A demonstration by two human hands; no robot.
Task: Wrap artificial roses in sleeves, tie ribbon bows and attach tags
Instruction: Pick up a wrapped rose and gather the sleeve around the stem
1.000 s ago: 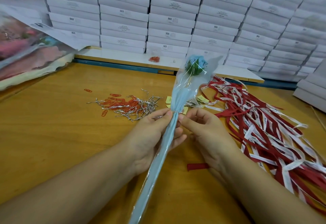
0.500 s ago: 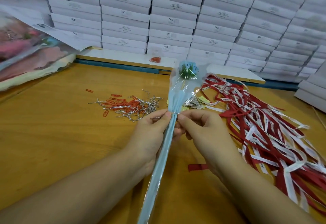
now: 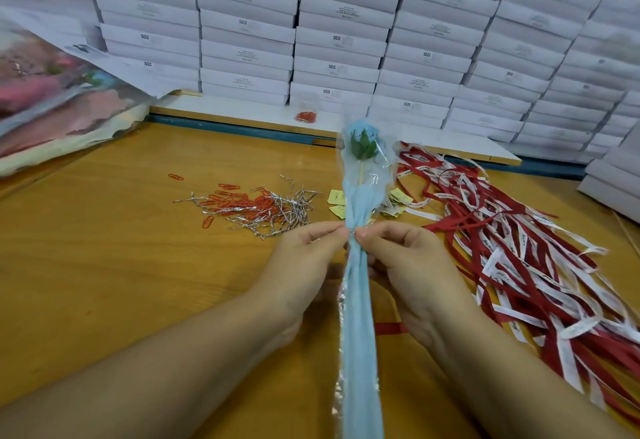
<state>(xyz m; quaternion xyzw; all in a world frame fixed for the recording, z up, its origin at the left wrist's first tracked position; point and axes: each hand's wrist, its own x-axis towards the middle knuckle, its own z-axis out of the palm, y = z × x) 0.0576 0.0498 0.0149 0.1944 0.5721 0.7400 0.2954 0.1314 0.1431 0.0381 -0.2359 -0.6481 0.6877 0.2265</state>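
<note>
Left hand (image 3: pixel 304 265) and right hand (image 3: pixel 408 265) pinched the twist tie (image 3: pixel 351 231) in their grips; its formerly loose tail now hugged the sleeve (image 3: pixel 358 317), seemingly ready for ribbon (image 3: pixel 519 248).

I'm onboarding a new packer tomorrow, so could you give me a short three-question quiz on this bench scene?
1. True or false: the left hand and the right hand both pinch the sleeve at its silver twist tie.
2. The red and white ribbons lie: A) left of the sleeve; B) right of the sleeve; C) in the person's hands.
3. Fill in: the rose head inside the sleeve is coloured ____.
Key: 1 true; 2 B; 3 blue.
</note>
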